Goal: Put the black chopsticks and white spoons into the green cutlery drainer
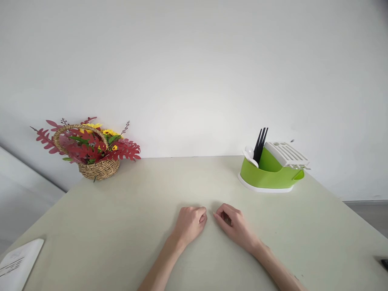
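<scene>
My left hand (pixel 190 223) rests on the pale table in a loose fist, and nothing shows between its fingers. Just to its right, with a small gap between the two, my right hand (pixel 235 226) lies with its fingers curled in; a hollow shows between thumb and fingers, with nothing in it. Beyond my right hand stands a green and white utensil holder (pixel 263 178). Several black chopsticks (pixel 260 145) stand upright in it, beside white spoons (pixel 250 155). Neither hand touches the holder.
At the back left of the table (pixel 169 182) is a wicker basket (pixel 100 169) of red leaves and yellow flowers. A white flat object with dark lines (pixel 22 262) lies at the left front edge. A small black object (pixel 384 263) sits at the right edge. A wall (pixel 194 81) stands behind.
</scene>
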